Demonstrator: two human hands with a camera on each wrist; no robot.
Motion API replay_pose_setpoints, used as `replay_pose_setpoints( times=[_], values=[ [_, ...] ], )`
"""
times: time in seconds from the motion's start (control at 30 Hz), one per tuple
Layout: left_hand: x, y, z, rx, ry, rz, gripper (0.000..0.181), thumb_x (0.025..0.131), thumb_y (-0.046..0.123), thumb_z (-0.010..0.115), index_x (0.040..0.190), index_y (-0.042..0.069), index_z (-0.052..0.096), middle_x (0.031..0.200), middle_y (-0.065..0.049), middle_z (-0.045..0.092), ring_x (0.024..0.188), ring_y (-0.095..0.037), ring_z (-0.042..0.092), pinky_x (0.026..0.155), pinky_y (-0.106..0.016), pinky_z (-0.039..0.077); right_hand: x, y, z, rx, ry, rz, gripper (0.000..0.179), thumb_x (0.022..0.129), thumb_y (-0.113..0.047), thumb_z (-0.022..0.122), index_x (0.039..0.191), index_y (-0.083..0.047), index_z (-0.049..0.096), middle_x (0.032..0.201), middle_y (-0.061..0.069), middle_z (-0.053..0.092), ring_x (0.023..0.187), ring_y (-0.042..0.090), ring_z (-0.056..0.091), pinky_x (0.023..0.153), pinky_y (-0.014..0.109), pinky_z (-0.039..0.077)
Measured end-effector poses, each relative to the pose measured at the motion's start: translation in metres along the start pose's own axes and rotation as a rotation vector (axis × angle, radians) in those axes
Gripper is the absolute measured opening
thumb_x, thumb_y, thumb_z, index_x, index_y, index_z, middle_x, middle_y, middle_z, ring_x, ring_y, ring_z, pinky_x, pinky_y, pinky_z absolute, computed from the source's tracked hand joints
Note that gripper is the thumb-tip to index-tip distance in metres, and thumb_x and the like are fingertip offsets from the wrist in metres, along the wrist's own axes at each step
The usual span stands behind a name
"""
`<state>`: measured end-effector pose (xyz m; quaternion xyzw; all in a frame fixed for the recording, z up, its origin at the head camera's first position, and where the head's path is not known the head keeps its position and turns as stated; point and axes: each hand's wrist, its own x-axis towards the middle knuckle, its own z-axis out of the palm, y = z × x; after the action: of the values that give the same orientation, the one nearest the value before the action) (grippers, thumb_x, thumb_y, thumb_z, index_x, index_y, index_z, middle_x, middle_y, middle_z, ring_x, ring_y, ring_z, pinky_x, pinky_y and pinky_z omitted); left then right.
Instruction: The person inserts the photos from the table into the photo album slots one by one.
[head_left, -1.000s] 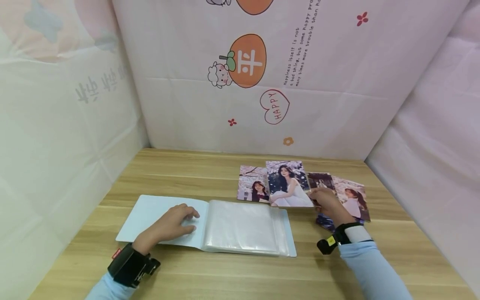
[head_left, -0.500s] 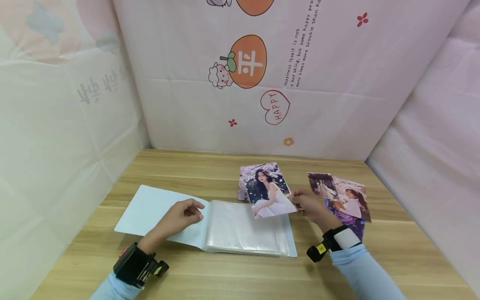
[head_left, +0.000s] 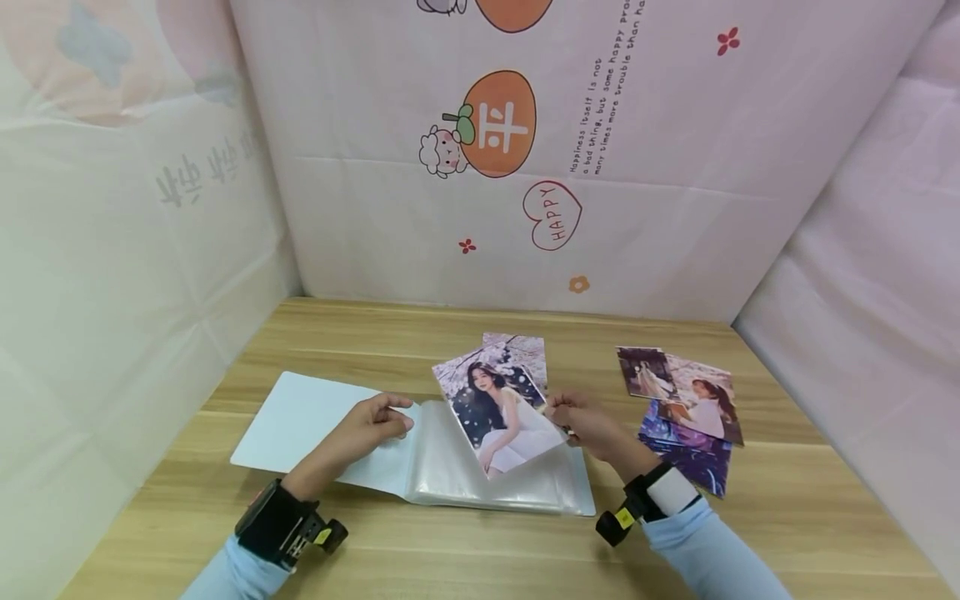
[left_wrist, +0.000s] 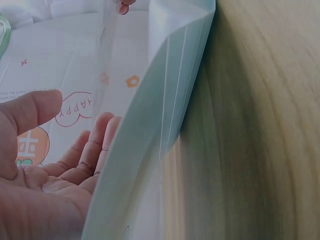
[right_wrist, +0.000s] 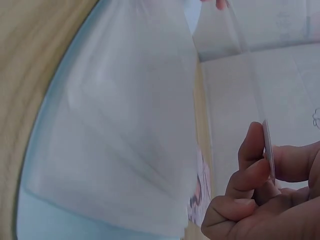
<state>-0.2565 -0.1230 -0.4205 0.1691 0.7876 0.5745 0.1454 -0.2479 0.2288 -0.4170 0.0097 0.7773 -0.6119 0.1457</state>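
A photo album with a pale blue cover (head_left: 292, 421) lies opened flat on the table, its clear plastic sleeves (head_left: 446, 467) on the right half. My right hand (head_left: 596, 429) pinches a photo (head_left: 491, 421) of a figure in a white dress by its right edge, tilted above the sleeves. In the right wrist view that photo (right_wrist: 269, 150) shows edge-on between thumb and fingers. My left hand (head_left: 360, 437) hovers at the inside of the cover, thumb and fingers apart; the left wrist view shows its palm (left_wrist: 55, 195) beside the cover's edge (left_wrist: 135, 120).
Behind the held photo lies another photo (head_left: 528, 354) with pink blossoms. To the right several photos overlap, among them a dark one (head_left: 645, 372), one of a seated reader (head_left: 705, 400) and purple-blue ones (head_left: 697, 462). White printed cloth (head_left: 637, 250) walls the table's back and sides.
My right hand has carried the white-dress photo left and nearer, from the back of the table to over the album, tilting it. My left hand has shifted slightly right.
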Motion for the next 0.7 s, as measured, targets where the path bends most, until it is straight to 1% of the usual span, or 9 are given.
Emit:
replay_pose_setpoints(
  times=[0.1, 0.2, 0.27, 0.37, 0.47, 0.57, 0.63, 0.7],
  values=[
    [0.001, 0.0, -0.001, -0.021, 0.015, -0.033, 0.05, 0.09, 0.023, 0.062, 0.128, -0.005, 0.044, 0.1, -0.017, 0.063, 0.088, -0.026, 0.06, 0.073, -0.036, 0.047, -0.003, 0.0, 0.007, -0.02, -0.059, -0.044, 0.007, 0.093, -0.005, 0.046, 0.094, 0.001, 0.049, 0.076, 0.004, 0.045, 0.058, 0.013, 0.037, 0.051, 0.026, 0.03],
    [0.001, 0.0, -0.001, -0.037, 0.018, -0.043, 0.056, 0.089, 0.029, 0.062, 0.13, -0.004, 0.042, 0.101, -0.017, 0.064, 0.088, -0.027, 0.061, 0.076, -0.038, 0.047, -0.005, 0.0, 0.012, -0.029, -0.115, -0.098, 0.011, 0.094, -0.005, 0.045, 0.098, 0.004, 0.049, 0.076, 0.004, 0.046, 0.059, 0.012, 0.039, 0.051, 0.025, 0.031],
    [0.001, 0.0, -0.001, -0.046, 0.017, -0.036, 0.056, 0.089, 0.029, 0.063, 0.128, -0.005, 0.042, 0.098, -0.016, 0.065, 0.086, -0.028, 0.062, 0.076, -0.038, 0.047, -0.006, -0.001, 0.015, -0.028, -0.152, -0.132, 0.012, 0.094, -0.004, 0.045, 0.1, 0.006, 0.048, 0.076, 0.004, 0.045, 0.058, 0.012, 0.038, 0.051, 0.025, 0.03],
    [0.002, -0.002, -0.002, -0.073, 0.012, -0.019, 0.05, 0.089, 0.027, 0.063, 0.123, -0.006, 0.047, 0.09, -0.013, 0.067, 0.082, -0.027, 0.064, 0.075, -0.036, 0.048, -0.006, -0.003, 0.018, -0.029, -0.195, -0.171, 0.013, 0.093, -0.003, 0.045, 0.1, 0.007, 0.048, 0.074, 0.003, 0.044, 0.057, 0.012, 0.037, 0.051, 0.025, 0.029],
    [0.003, -0.005, -0.003, -0.141, 0.001, 0.004, 0.042, 0.091, 0.02, 0.06, 0.12, -0.008, 0.05, 0.085, -0.012, 0.068, 0.077, -0.027, 0.065, 0.074, -0.035, 0.049, -0.008, -0.005, 0.02, -0.036, -0.222, -0.171, 0.014, 0.094, -0.005, 0.046, 0.102, 0.007, 0.048, 0.075, 0.004, 0.045, 0.059, 0.012, 0.037, 0.053, 0.026, 0.03],
    [0.002, -0.008, -0.005, -0.201, -0.004, 0.025, 0.037, 0.091, 0.012, 0.057, 0.119, -0.011, 0.051, 0.082, -0.014, 0.068, 0.071, -0.026, 0.065, 0.073, -0.034, 0.051, -0.009, -0.005, 0.022, -0.039, -0.23, -0.147, 0.016, 0.095, -0.007, 0.047, 0.104, 0.006, 0.048, 0.08, 0.005, 0.047, 0.064, 0.014, 0.041, 0.055, 0.027, 0.034],
    [0.001, -0.008, -0.005, -0.222, -0.009, 0.029, 0.034, 0.09, 0.008, 0.056, 0.116, -0.012, 0.051, 0.081, -0.016, 0.068, 0.067, -0.024, 0.065, 0.072, -0.033, 0.051, -0.01, -0.005, 0.023, -0.047, -0.229, -0.138, 0.017, 0.095, -0.008, 0.048, 0.105, 0.006, 0.048, 0.082, 0.005, 0.048, 0.067, 0.014, 0.044, 0.056, 0.026, 0.036],
    [0.0, -0.008, -0.005, -0.219, -0.008, 0.027, 0.031, 0.088, 0.007, 0.056, 0.113, -0.013, 0.051, 0.079, -0.017, 0.068, 0.063, -0.022, 0.064, 0.07, -0.032, 0.051, -0.011, -0.006, 0.024, -0.053, -0.222, -0.133, 0.018, 0.095, -0.008, 0.049, 0.106, 0.006, 0.048, 0.083, 0.006, 0.048, 0.068, 0.015, 0.044, 0.056, 0.026, 0.037]
  ],
)
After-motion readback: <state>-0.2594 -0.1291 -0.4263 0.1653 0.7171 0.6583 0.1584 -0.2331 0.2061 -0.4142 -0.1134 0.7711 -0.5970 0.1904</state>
